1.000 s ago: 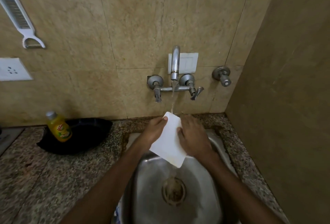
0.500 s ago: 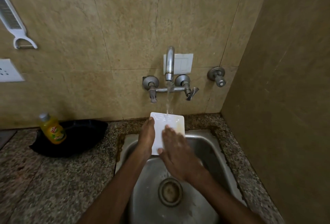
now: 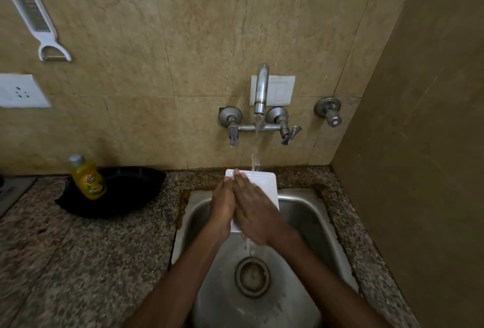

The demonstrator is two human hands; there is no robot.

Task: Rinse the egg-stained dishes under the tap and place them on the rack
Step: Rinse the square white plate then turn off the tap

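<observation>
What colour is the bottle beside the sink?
Yellow bottle with a grey cap, head view.

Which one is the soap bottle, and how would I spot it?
Start at the steel sink and look left along the speckled granite counter to the wall. There a small yellow plastic bottle with a grey cap stands upright against a black dish. It is the only yellow thing in view.

White rectangular dish [image 3: 264, 186] tilted above the sink [image 3: 309, 212]; tap [image 3: 261, 89] water striking its top edge.
</observation>
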